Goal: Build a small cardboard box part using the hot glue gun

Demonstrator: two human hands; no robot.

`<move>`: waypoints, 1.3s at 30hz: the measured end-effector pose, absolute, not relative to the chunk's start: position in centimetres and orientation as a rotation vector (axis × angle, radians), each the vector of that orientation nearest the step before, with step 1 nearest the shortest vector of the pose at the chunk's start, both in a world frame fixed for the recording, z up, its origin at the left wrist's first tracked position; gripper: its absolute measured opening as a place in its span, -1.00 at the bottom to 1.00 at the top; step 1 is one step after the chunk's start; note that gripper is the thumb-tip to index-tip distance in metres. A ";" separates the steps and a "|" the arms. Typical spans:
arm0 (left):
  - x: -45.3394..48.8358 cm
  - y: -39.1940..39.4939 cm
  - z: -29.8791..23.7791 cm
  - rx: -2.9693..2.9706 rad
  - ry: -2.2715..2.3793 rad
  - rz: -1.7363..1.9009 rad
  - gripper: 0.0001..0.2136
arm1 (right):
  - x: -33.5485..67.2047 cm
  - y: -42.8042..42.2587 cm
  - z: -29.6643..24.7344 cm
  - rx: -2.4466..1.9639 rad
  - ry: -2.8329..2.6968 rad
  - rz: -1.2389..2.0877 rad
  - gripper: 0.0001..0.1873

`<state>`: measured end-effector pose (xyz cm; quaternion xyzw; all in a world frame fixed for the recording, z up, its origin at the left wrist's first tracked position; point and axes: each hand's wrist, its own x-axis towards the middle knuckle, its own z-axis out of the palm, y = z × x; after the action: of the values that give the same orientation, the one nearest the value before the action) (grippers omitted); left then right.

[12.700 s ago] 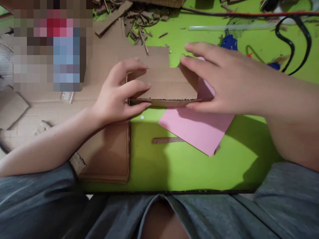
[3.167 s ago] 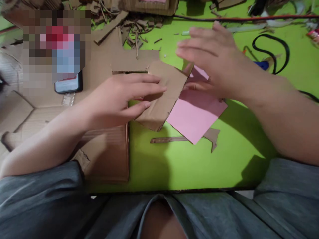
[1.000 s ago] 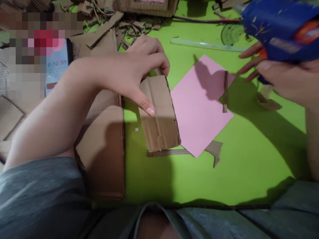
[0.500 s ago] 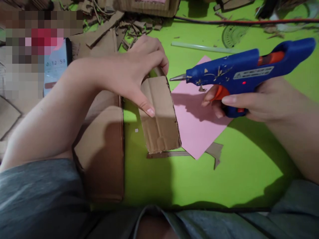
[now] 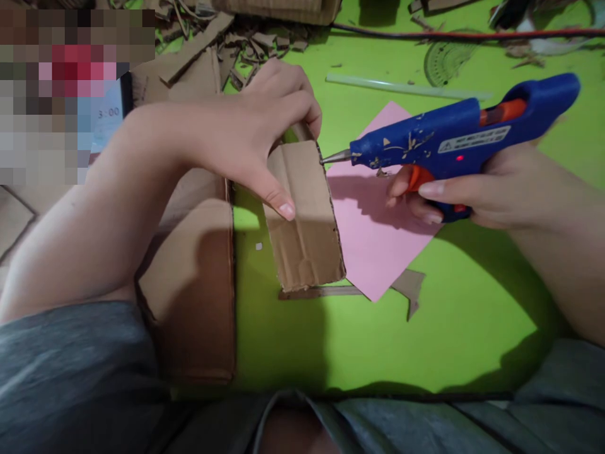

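Lap: grey shorts [image 5: 70, 359] fill the bottom edge of the view, with the left forearm resting above them.

Left hand: the left hand [image 5: 278, 104] grips the upper end of a corrugated cardboard piece [image 5: 302, 217], fingers curled over its far edge and thumb [image 5: 281, 208] pressed on its face.

Right hand: the right hand [image 5: 454, 195] clasps a blue hot glue gun [image 5: 416, 142], its metal nozzle just beside the cardboard piece's right edge.

Surface: the cardboard piece lies on a lime-green tabletop [image 5: 283, 340], between a folded cardboard sheet [image 5: 189, 296] and 1 pink paper sheet [image 5: 373, 233].

Far side: a clear glue stick [image 5: 406, 88], a round protractor [image 5: 447, 60], cardboard scraps [image 5: 203, 47] and a red-and-black cable [image 5: 472, 33] lie beyond.
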<state>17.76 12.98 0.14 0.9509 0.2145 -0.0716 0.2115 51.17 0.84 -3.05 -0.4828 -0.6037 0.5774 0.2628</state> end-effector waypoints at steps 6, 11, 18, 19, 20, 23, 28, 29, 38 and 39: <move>17.9 12.8 0.4 2.636 0.617 -0.207 0.50 | 51.1 0.9 -2.8 -1.282 -1.584 1.648 -0.85; 18.0 12.9 0.3 2.640 0.609 -0.197 0.44 | 51.4 0.9 -2.7 -1.261 -1.565 1.705 -0.83; 17.9 13.0 0.4 2.618 0.636 -0.227 0.48 | 51.7 1.0 -2.7 -1.223 -1.611 1.754 -0.85; 17.9 12.9 0.4 2.614 0.642 -0.229 0.47 | 51.8 1.0 -2.7 -1.223 -1.628 1.755 -0.86; 17.9 12.9 0.5 2.613 0.648 -0.230 0.44 | 51.8 1.0 -2.7 -1.225 -1.644 1.755 -0.87; 18.1 12.8 0.5 2.618 0.656 -0.225 0.39 | 51.9 1.1 -2.7 -1.228 -1.659 1.756 -0.87; 18.1 13.0 0.3 2.644 0.641 -0.219 0.39 | 52.1 1.1 -2.8 -1.153 -1.684 1.818 -0.89; 18.0 13.0 0.2 2.657 0.633 -0.214 0.40 | 52.2 1.1 -2.8 -1.149 -1.690 1.826 -0.89; 17.4 13.3 0.1 2.699 0.550 -0.186 0.14 | 52.6 1.1 -2.2 -1.151 -1.765 1.870 -0.89; 17.4 13.4 0.0 2.692 0.546 -0.185 0.11 | 52.7 1.1 -2.2 -1.175 -1.763 1.874 -0.88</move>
<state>17.38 13.40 0.04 0.9595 0.1946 -0.0660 0.1928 52.65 1.14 -2.18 -0.4104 -0.6157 0.6543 0.1560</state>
